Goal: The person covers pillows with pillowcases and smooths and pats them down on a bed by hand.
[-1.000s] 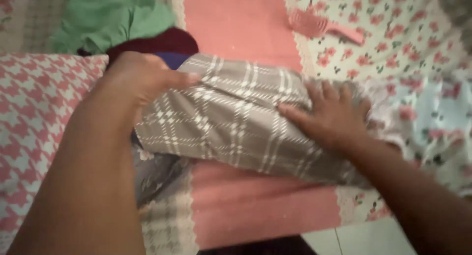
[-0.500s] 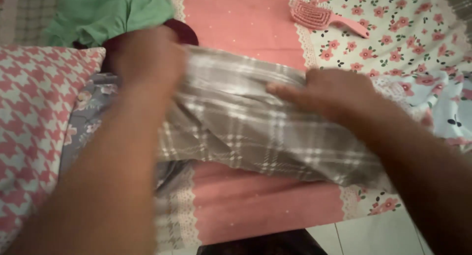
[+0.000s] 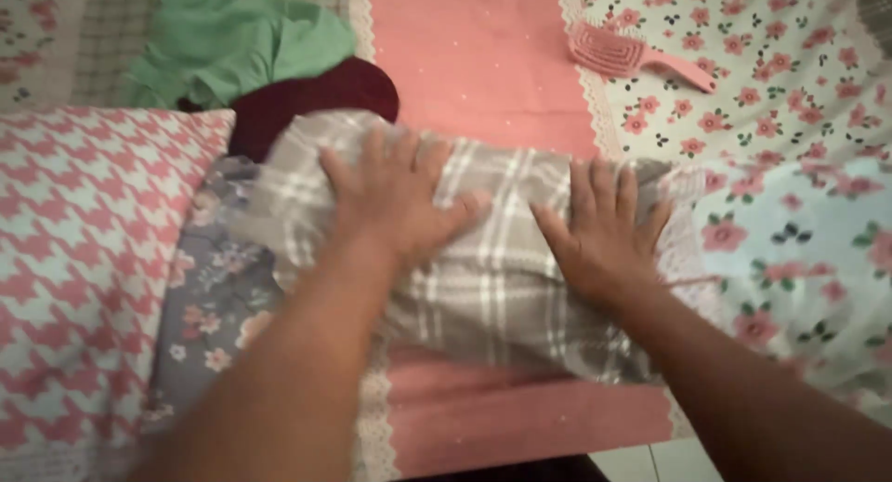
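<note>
A grey plaid cloth (image 3: 506, 277) lies folded across a pink bed sheet (image 3: 474, 64). My left hand (image 3: 395, 198) rests flat on its left half, fingers spread, pointing away from me. My right hand (image 3: 604, 231) lies flat on its right half, fingers apart, near the cloth's far edge. Neither hand grips anything; both palms press down on the plaid cloth.
A pink-and-white houndstooth pillow (image 3: 84, 259) sits at the left, with a grey floral cloth (image 3: 209, 315) beside it. A green garment (image 3: 242, 45) and a dark maroon one (image 3: 311, 96) lie behind. A pink hairbrush (image 3: 632, 56) rests on white floral fabric (image 3: 771, 101) at right.
My left hand has let go of the cloth's left end and now lies flat on top. My right hand slid a little and spread flat. The view moved closer over the cloth.
</note>
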